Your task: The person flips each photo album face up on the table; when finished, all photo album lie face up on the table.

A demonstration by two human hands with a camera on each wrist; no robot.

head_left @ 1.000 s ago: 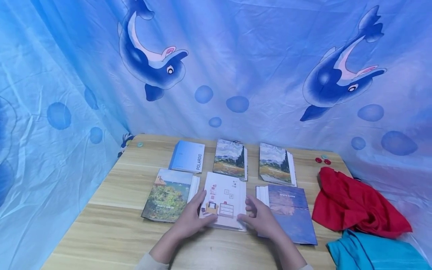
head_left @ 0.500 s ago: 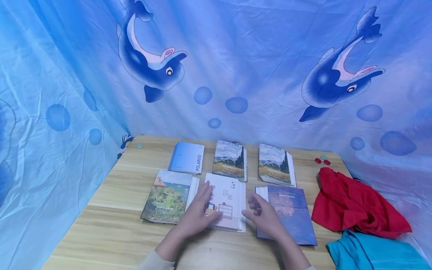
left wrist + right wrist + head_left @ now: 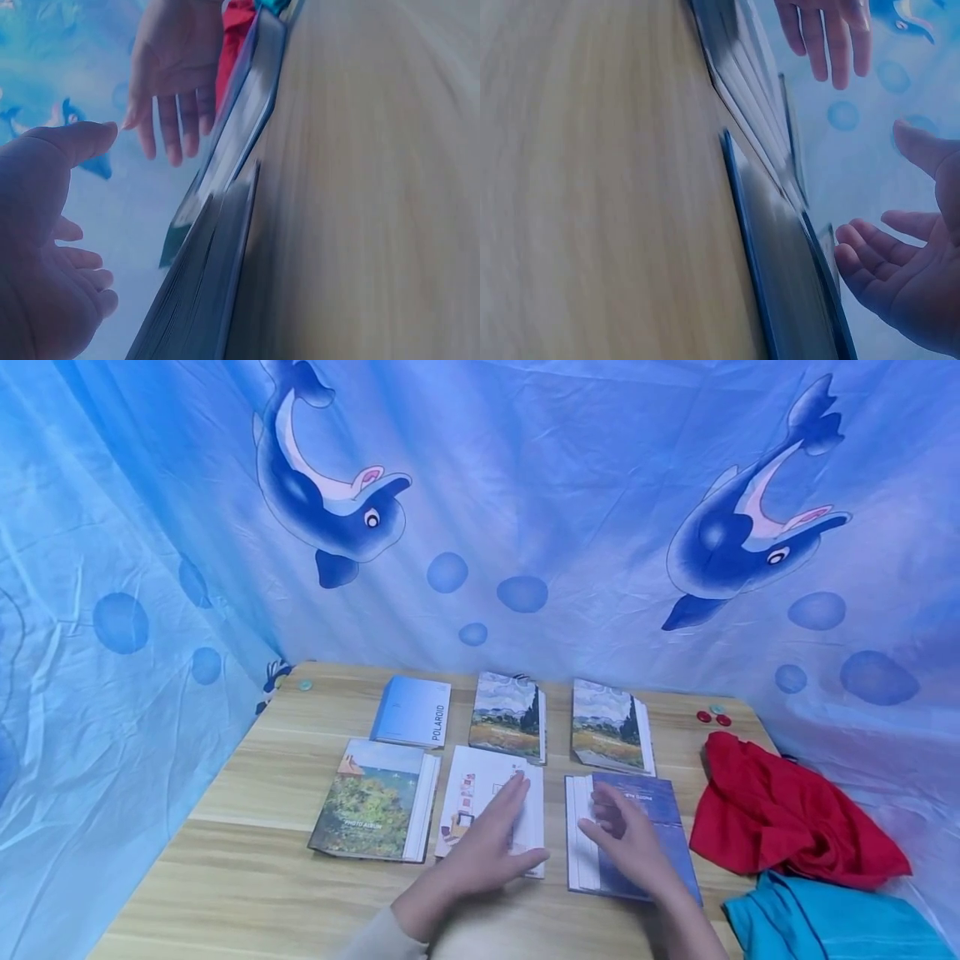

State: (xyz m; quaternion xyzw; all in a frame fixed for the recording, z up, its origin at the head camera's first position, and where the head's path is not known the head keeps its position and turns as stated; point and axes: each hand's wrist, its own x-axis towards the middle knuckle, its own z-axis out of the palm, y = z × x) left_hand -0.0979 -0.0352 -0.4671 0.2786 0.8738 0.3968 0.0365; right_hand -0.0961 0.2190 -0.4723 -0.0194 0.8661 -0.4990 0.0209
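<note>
Six photo albums lie in two rows on the wooden table. My left hand (image 3: 491,847) hovers over the white album (image 3: 480,764) with drawn furniture, its fingers extended and nothing held. Over the blue-purple album (image 3: 670,818) is my right hand (image 3: 637,852), fingers loosely bent, thumb apart, also holding nothing. Both wrist views show a gap between the hands and the album edges below. Left of the white album lies the garden-painting album (image 3: 367,802). My left hand hides part of the white cover, and my right hand part of the blue-purple one.
Behind stand a blue Polaroid album (image 3: 411,710) and two matching landscape albums, one in the middle (image 3: 504,714) and one at right (image 3: 607,727). A red cloth (image 3: 787,810) and a teal cloth (image 3: 825,918) lie at right. Small red discs (image 3: 703,717) sit near the back right corner.
Both hands have moved right: the left from the white album's left edge to over its cover, the right from its right edge to over the blue-purple album. The albums stay about where they were.
</note>
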